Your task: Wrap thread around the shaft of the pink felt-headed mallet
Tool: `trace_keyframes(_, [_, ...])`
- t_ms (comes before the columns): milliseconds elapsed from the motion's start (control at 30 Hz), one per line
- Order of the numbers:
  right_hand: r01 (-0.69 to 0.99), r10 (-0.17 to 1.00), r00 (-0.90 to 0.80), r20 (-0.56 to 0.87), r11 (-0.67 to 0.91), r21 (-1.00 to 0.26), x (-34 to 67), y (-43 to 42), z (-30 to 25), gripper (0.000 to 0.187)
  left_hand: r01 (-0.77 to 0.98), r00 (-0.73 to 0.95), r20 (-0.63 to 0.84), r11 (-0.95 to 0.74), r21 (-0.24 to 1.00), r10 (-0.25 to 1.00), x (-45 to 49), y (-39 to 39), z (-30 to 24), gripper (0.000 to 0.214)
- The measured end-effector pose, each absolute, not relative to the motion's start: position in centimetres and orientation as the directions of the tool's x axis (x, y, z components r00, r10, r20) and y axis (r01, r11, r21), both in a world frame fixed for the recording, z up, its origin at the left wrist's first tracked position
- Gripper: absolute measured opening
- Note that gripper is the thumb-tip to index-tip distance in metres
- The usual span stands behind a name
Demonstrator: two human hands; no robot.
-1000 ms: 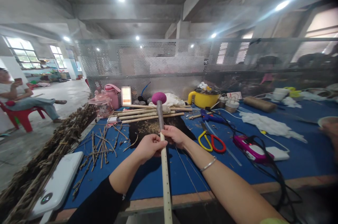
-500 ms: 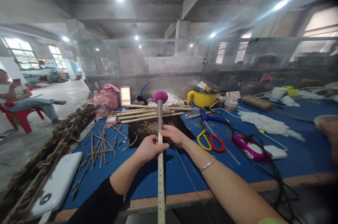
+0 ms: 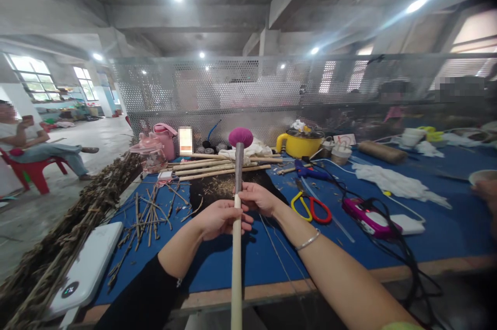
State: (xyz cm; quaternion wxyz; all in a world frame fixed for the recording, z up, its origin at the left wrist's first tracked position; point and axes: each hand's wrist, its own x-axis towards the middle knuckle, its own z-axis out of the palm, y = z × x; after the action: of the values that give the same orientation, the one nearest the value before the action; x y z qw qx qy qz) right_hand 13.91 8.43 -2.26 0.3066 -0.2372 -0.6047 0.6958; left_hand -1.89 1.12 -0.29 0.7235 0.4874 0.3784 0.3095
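Head view, facing forward and down, near blue table (image 3: 212, 270).

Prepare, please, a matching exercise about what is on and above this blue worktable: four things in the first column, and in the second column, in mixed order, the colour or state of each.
Things:
1. pale rod
2. scissors
3. pot
4. round head

Descriptions:
A. yellow body
B. one handle red, the other yellow
C. purple, at the far end of a grey shaft
D. gripped by fingers

Right pairs: 1-D, 2-B, 3-A, 4-C
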Motion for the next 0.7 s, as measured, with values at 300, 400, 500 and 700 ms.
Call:
trace_keyframes(300, [-0.07,0.771,-0.633,0.068,0.029,-0.997,13.3,8.5,-2.5,0.032,0.204,0.156,-0.028,-0.005,0.979,0.987,-1.6,2.5,-2.6,0.038])
trace_keyframes(400, [-0.069,0.764,-0.643,0.054,0.012,-0.998,13.4,8.3,-2.4,0.031,0.172,0.186,-0.031,-0.001,0.985,0.982,-1.7,2.4,-2.2,0.037])
trace_keyframes(500, [-0.092,0.746,-0.666,0.017,-0.06,-0.994,13.6,8.2,-2.2,0.03,0.072,0.242,-0.092,0.076,0.994,0.966,-1.8,2.0,-1.4,0.038])
trace_keyframes(700, [-0.14,0.734,-0.679,0.001,-0.128,-0.982,13.7,8.0,-2.0,0.029,-0.07,0.397,-0.201,0.248,0.966,0.896,-1.8,1.4,-0.1,0.039])
